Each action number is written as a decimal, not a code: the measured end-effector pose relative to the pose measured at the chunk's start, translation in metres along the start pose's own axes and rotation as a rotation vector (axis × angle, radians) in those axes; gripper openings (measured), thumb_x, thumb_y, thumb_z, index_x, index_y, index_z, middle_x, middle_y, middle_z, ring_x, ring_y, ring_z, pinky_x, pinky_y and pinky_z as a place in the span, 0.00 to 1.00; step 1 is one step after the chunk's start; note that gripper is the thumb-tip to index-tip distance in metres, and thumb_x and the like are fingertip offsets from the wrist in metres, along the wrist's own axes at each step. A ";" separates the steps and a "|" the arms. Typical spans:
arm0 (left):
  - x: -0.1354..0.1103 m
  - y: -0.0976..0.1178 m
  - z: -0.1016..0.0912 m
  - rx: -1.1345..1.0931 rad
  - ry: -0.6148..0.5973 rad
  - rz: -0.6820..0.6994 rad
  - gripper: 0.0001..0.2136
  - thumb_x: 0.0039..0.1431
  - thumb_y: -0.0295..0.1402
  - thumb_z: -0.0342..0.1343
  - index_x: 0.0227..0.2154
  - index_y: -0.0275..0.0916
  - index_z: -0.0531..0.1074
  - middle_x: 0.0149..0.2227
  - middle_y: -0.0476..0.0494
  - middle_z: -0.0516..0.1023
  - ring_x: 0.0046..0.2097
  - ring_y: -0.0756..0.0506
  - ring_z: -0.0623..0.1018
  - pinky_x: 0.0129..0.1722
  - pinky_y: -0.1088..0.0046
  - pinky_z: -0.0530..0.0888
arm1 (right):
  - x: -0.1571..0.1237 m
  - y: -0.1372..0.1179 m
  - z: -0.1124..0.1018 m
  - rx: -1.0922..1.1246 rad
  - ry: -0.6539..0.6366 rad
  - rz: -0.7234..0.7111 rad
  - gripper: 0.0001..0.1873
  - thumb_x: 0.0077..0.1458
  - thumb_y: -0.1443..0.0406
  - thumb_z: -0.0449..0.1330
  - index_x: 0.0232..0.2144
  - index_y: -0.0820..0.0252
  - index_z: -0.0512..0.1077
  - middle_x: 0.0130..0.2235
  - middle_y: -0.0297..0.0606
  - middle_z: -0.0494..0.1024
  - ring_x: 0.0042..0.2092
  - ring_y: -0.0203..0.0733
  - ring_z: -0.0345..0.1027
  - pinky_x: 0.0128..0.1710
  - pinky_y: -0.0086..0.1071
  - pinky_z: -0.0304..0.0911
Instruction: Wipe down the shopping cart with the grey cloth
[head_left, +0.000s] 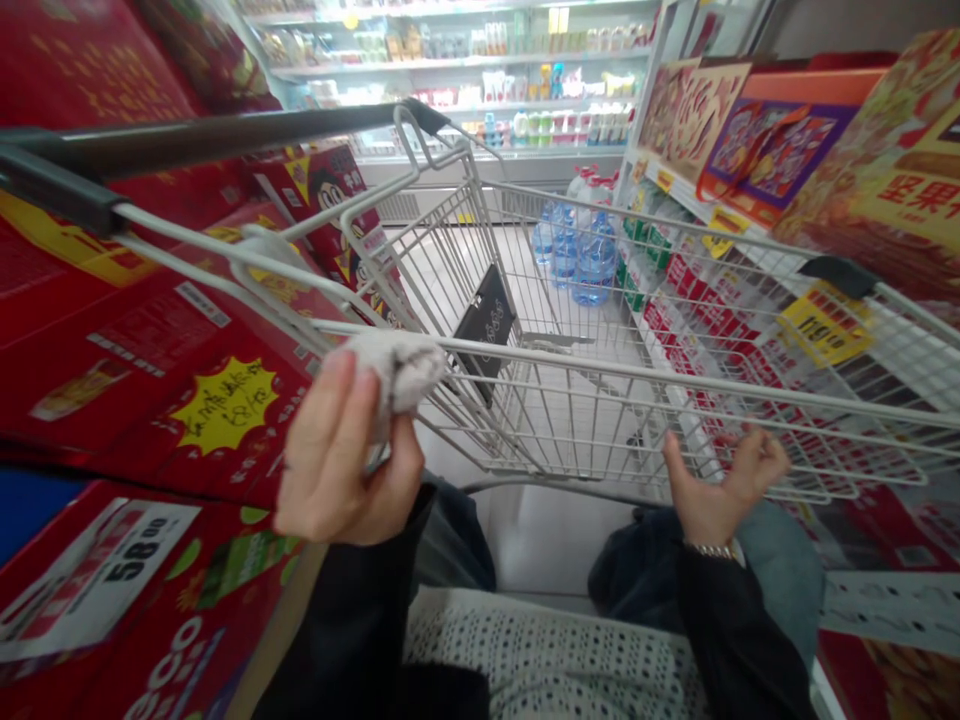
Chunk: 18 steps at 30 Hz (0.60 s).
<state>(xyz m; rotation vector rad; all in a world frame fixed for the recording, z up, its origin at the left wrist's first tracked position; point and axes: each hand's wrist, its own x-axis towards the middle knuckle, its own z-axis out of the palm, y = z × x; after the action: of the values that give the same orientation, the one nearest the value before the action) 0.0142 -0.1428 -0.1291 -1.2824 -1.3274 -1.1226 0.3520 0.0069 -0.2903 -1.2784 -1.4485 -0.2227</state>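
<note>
A white shopping cart [592, 365] stands sideways in front of me, its wire basket holding nothing that I can see. My left hand [341, 460] is closed around a crumpled white cloth [405, 372], which is pressed against the cart's near top rail. Lower down and to the right, my right hand [720, 490] is beside the near wire side of the basket. Its thumb is spread away from the other fingers, which are slightly curled, and I see nothing held in it. Whether those fingers touch the wires is unclear.
Stacked red boxes [142, 370] crowd the left side. At right, a shelf carries gift boxes [780, 140] above bottled drinks. Large water bottles [596, 255] stand on the floor beyond the cart, before a lit refrigerated shelf [450, 70]. The cart's dark handle [225, 135] sticks out leftward.
</note>
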 end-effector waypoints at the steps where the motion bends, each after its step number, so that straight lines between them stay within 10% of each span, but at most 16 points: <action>1: 0.012 -0.005 -0.001 0.049 0.057 -0.009 0.29 0.52 0.22 0.64 0.59 0.38 0.70 0.60 0.41 0.74 0.57 0.37 0.77 0.59 0.54 0.77 | 0.001 -0.001 -0.001 0.006 0.001 -0.001 0.50 0.44 0.52 0.73 0.64 0.63 0.59 0.57 0.55 0.61 0.47 0.51 0.69 0.51 0.57 0.68; 5: 0.022 -0.003 0.003 0.027 0.042 0.015 0.30 0.52 0.22 0.63 0.60 0.37 0.68 0.62 0.39 0.72 0.60 0.36 0.75 0.60 0.50 0.76 | 0.001 0.000 -0.002 0.017 0.026 -0.016 0.51 0.42 0.54 0.74 0.64 0.66 0.61 0.55 0.56 0.63 0.45 0.50 0.69 0.49 0.54 0.70; 12: -0.039 0.027 0.005 -0.138 -0.180 -0.081 0.30 0.51 0.18 0.62 0.58 0.43 0.71 0.57 0.41 0.77 0.56 0.38 0.78 0.57 0.56 0.78 | 0.003 -0.003 -0.002 0.013 0.036 -0.037 0.50 0.42 0.54 0.74 0.63 0.65 0.62 0.55 0.56 0.64 0.44 0.47 0.68 0.49 0.54 0.71; 18: 0.028 -0.010 -0.006 0.138 0.050 -0.039 0.27 0.54 0.26 0.65 0.58 0.36 0.70 0.58 0.39 0.76 0.58 0.38 0.77 0.60 0.52 0.76 | 0.001 -0.001 -0.002 0.010 0.009 0.019 0.50 0.43 0.52 0.73 0.63 0.65 0.62 0.55 0.56 0.63 0.46 0.50 0.69 0.50 0.56 0.69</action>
<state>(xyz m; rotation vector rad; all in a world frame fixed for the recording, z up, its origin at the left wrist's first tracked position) 0.0038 -0.1451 -0.1002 -1.1258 -1.3735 -1.0639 0.3531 0.0056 -0.2880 -1.2805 -1.4283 -0.2077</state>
